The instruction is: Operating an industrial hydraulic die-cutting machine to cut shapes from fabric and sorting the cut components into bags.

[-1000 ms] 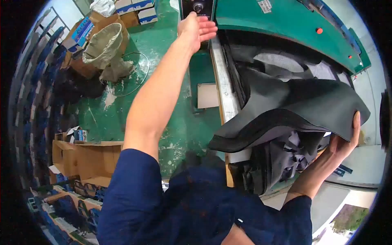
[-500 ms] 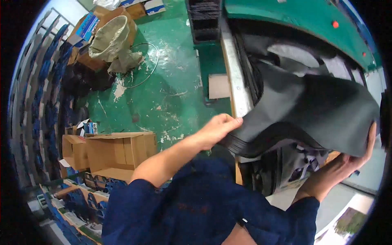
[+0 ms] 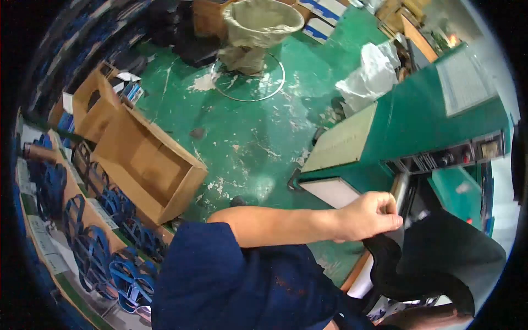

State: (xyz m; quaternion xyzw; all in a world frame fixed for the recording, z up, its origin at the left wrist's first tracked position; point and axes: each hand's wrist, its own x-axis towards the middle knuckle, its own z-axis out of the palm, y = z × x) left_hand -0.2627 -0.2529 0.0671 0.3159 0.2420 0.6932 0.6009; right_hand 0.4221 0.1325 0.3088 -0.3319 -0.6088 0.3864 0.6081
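My left hand point(image 3: 366, 219) is closed, thumb against fingers, on the near-left corner of a stack of black sheets point(image 3: 454, 247). The sheets look smooth and leather-like, with a thick, wavy, layered edge on the side toward me. They hang at the right, over the pale edge of a green machine point(image 3: 407, 126). My right forearm point(image 3: 423, 318) shows at the lower right, below the wavy edge. The sheets and the picture's rim hide my right hand, so its fingers cannot be made out.
On the left, an open cardboard box point(image 3: 148, 159) stands beside racks with blue strapped pieces point(image 3: 132, 278). Farther off are a cloth-lined basket point(image 3: 261, 25), a wire hoop point(image 3: 250, 99) on the green floor and a white plastic bag point(image 3: 368, 80). A control panel point(image 3: 445, 157) sits on the machine.
The view has swung to the right, bringing the machine's side and panel into sight. My left hand still grips the sheets' corner. My right hand, visible earlier at their far end, is now hidden.
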